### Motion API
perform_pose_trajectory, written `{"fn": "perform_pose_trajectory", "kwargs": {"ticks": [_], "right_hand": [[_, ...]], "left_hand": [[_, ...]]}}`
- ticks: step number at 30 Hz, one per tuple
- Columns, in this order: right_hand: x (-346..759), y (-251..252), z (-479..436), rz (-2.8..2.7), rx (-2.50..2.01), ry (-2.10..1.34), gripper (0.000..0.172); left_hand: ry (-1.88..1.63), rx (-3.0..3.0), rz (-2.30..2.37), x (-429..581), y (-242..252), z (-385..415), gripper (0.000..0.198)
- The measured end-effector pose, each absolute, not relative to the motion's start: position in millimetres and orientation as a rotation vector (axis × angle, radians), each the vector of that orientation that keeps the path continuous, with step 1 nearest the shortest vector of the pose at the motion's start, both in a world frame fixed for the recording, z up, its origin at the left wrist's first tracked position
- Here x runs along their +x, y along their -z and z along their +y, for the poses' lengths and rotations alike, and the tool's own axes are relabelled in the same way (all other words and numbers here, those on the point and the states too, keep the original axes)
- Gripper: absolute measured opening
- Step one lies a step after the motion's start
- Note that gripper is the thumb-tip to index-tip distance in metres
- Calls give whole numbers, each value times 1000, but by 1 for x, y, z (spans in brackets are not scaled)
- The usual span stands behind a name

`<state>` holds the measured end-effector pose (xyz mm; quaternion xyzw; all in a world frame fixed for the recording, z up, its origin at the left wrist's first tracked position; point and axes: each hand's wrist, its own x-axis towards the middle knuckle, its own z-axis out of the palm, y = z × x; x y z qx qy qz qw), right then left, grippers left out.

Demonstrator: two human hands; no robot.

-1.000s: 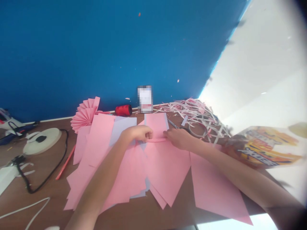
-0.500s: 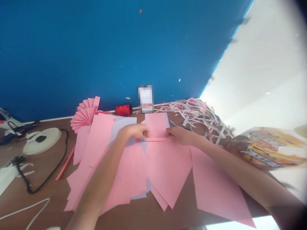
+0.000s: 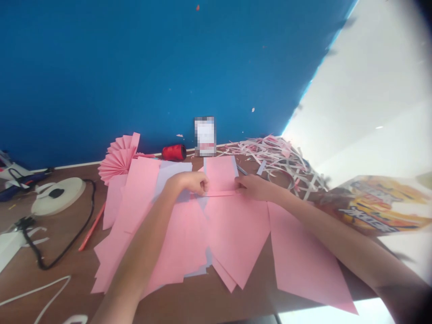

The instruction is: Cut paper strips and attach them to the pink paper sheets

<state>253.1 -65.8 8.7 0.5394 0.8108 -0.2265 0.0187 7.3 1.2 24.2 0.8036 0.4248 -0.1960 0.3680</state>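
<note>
A pink sheet of paper (image 3: pixel 221 174) lies before me with a narrow folded strip across its near edge. At the left end of that fold, my left hand (image 3: pixel 193 182) has its fingers curled and pinched onto the paper. My right hand (image 3: pixel 253 186) grips the right end between thumb and fingers. Under and in front of the fold are larger pink sheets (image 3: pixel 239 234), fanned over one another. More pink paper (image 3: pixel 141 186) and a lilac sheet (image 3: pixel 172 173) lie beside my left forearm.
Against the blue wall stand a pleated pink paper fan (image 3: pixel 118 157), a red thread spool (image 3: pixel 173 152) and a blurred upright rectangle (image 3: pixel 205 137). Paper shreds (image 3: pixel 270 150) pile up at the back right, near scissors (image 3: pixel 281 177). A coiled black cable (image 3: pixel 92 211) and printed packaging (image 3: pixel 381 204) flank the sheets.
The view has shifted very slightly. Both hands keep nearly the same place and grip at the two ends of the fold.
</note>
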Motion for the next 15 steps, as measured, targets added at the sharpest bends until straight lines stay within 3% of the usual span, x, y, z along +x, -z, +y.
{"fn": "perform_pose_trajectory", "kwargs": {"ticks": [7, 15], "right_hand": [[252, -11, -66, 2482, 1695, 747, 10], [260, -7, -62, 2538, 1609, 777, 11]], "left_hand": [[453, 2131, 1189, 21, -35, -17, 25], [369, 2200, 1014, 24, -7, -2, 20]]}}
